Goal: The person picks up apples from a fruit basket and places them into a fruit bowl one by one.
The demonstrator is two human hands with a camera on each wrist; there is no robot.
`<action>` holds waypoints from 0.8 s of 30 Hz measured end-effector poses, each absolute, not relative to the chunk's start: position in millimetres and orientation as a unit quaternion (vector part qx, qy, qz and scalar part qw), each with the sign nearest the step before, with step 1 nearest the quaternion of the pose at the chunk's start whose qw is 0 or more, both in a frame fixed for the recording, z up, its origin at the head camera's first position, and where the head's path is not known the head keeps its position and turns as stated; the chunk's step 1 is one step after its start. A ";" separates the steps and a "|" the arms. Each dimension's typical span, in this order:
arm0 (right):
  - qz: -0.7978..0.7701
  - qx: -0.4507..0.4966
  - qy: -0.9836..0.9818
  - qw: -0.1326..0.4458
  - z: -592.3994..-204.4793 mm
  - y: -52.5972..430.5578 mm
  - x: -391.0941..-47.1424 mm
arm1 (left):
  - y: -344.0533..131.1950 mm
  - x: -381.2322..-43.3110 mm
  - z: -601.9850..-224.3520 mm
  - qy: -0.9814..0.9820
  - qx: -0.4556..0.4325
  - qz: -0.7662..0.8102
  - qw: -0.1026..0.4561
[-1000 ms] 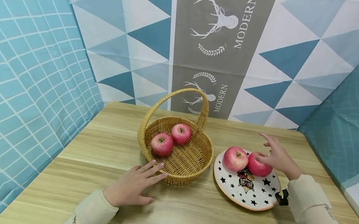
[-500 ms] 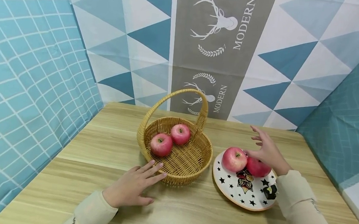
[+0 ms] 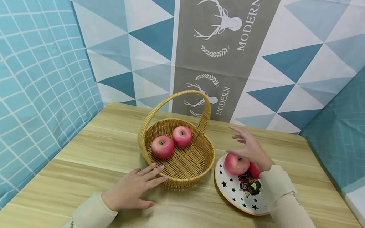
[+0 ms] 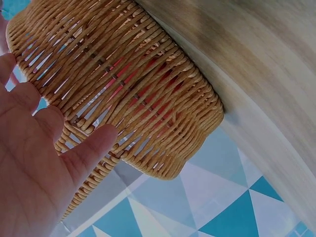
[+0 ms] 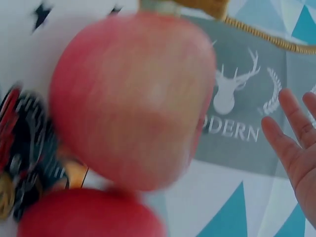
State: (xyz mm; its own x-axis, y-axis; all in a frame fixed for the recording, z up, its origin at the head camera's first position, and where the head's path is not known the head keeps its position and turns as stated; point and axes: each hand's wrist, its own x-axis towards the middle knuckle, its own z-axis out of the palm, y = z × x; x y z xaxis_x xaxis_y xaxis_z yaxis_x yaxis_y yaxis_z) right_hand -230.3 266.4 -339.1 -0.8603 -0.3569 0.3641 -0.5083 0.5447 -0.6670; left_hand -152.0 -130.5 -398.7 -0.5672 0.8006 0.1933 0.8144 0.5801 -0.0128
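The left hand (image 3: 131, 190), fingers spread, touches a round golden wicker basket (image 3: 181, 182); the right hand (image 3: 250, 148) (fingers parted) hovers near a round pinkish-red apple (image 3: 236, 166).

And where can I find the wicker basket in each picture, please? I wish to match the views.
Head: the wicker basket stands just below the picture's middle.
Left wrist: the wicker basket fills much of the upper left.
Right wrist: only part of the wicker basket shows, at the top right.
Shared landmark: the triangle-patterned wall cloth.

The basket (image 3: 181, 182) holding apples (image 3: 162, 148) stands left of the plate (image 3: 228, 192).
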 end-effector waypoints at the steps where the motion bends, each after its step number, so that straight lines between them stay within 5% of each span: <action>1: 0.413 0.249 -0.871 0.090 -339.2 262.0 -232.1 | -130.5 -152.3 -399.0 -0.884 -0.457 -0.039 0.088; 24: 0.424 0.310 -0.851 0.033 -334.7 187.0 -263.9 | -130.6 -151.3 -396.7 -0.881 -0.461 -0.042 0.096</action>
